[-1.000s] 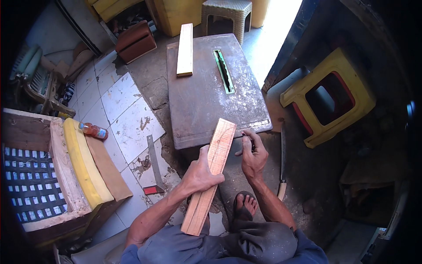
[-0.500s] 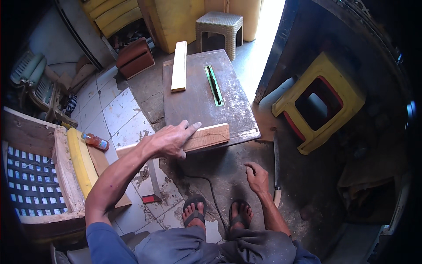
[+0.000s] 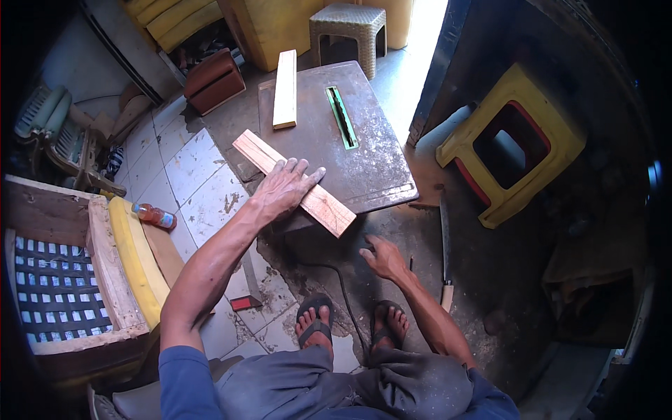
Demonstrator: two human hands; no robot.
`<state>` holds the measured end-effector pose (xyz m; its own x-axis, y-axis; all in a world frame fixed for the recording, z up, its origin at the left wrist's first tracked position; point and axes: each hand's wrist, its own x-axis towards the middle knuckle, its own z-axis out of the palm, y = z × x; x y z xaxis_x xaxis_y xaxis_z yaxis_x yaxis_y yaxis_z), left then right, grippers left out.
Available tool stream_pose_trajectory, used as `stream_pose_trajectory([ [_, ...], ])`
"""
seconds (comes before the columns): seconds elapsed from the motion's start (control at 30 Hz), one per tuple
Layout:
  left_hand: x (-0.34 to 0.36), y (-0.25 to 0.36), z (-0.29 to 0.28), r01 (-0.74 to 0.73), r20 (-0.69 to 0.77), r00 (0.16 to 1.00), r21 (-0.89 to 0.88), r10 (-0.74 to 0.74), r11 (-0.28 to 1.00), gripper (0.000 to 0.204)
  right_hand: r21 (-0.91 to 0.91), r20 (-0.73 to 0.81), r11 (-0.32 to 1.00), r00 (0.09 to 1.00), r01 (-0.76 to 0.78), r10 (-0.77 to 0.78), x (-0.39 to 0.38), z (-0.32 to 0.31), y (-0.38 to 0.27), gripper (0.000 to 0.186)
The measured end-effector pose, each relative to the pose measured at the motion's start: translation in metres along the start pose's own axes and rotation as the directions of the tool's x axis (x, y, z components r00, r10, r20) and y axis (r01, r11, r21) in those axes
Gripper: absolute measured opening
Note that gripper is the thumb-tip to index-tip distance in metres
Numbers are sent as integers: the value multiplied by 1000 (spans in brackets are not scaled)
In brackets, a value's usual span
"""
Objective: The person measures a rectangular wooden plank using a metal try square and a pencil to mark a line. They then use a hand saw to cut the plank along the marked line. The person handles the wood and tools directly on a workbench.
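Note:
My left hand (image 3: 283,189) is closed over a wooden plank (image 3: 260,152), its fingers across the upper face. The plank slants over the front left part of a worn saw table (image 3: 374,164), and its near end sticks out past the front edge. A second, paler plank (image 3: 285,91) lies on the table's far left side. To its right, a dark saw blade (image 3: 341,117) shows in a green-edged slot. My right hand (image 3: 383,257) hovers below the front edge, empty, with loosely bent fingers apart.
A yellow plastic stool (image 3: 514,140) lies tipped at the right, near a long blade with a wooden handle (image 3: 447,297). A woven-pattern stool (image 3: 346,24) stands behind the table. At left are a wooden frame with webbing (image 3: 119,266) and a bottle (image 3: 155,216). A cord (image 3: 339,287) crosses the floor.
My left hand has turned the plank so that its far end points away to the left and its broad face is up. My right hand has moved left and slightly away from me.

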<state>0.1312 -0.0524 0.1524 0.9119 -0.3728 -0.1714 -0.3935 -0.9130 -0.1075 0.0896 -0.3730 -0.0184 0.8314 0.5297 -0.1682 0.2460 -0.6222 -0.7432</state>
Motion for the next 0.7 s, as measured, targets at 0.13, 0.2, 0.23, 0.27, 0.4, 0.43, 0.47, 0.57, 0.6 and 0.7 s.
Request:
stream_pose_trajectory([
  [0.13,-19,3,34,30,-231,970,-178,-71,984,68,45,17,994,995,101,-102,42,22,-38,53],
  [0.2,-23,2,38,2,-322,940,-323,-112,946,69,65,-43,978,979,200,-197,58,32,-53,51],
  [0.23,-23,-2,39,-48,-422,897,-384,-129,922,64,69,-89,962,962,263,-256,66,36,-60,51],
  [0.27,-22,-7,34,-2,-405,889,-470,-213,883,61,92,-127,957,957,274,-261,68,40,-63,50],
  [0.4,10,-47,16,233,-445,730,-551,-518,801,52,202,-221,927,936,317,-273,74,44,-75,45],
  [0.43,30,-54,6,357,-333,723,-569,-605,741,61,190,-220,927,934,325,-282,74,45,-67,44],
  [0.47,49,-62,-6,479,-214,703,-561,-678,675,71,178,-220,926,930,334,-293,74,46,-61,44],
  [0.57,95,-92,-18,686,-27,583,-519,-812,510,88,184,-297,893,889,410,-347,79,54,-62,43],
  [0.6,106,-96,-17,710,-16,569,-495,-822,501,90,173,-338,878,864,446,-373,83,54,-63,42],
  [0.7,123,-103,-7,754,-23,568,-386,-822,531,91,47,-313,890,852,454,-419,85,55,-58,43],
])
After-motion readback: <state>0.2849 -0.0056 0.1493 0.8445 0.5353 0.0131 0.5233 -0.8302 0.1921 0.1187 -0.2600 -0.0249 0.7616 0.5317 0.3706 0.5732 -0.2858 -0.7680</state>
